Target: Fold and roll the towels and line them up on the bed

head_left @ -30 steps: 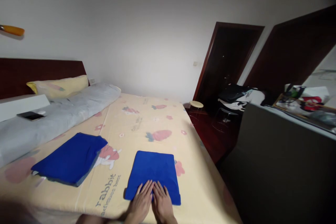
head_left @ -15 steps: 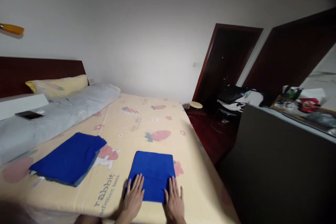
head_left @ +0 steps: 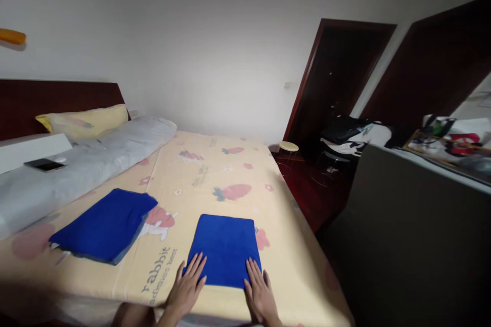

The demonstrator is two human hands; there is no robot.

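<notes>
A blue cloth folded into a neat flat rectangle lies on the bed near its front edge. My left hand rests with fingers stretched out on its near left corner. On the near right corner lies my right hand, flat and open too. To the left is a second blue folded cloth, less even in outline, with grey showing along its near edge and a small white tag at its left end.
The bed has a yellow sheet with carrot and rabbit prints. Along its left side lie a grey rolled quilt, a phone, a white box and a yellow pillow. A dark cabinet stands right, with a round stool beyond the bed.
Both hands have slid outward and slightly toward me, to the near corners of the folded cloth. The camera view has shifted a little.
</notes>
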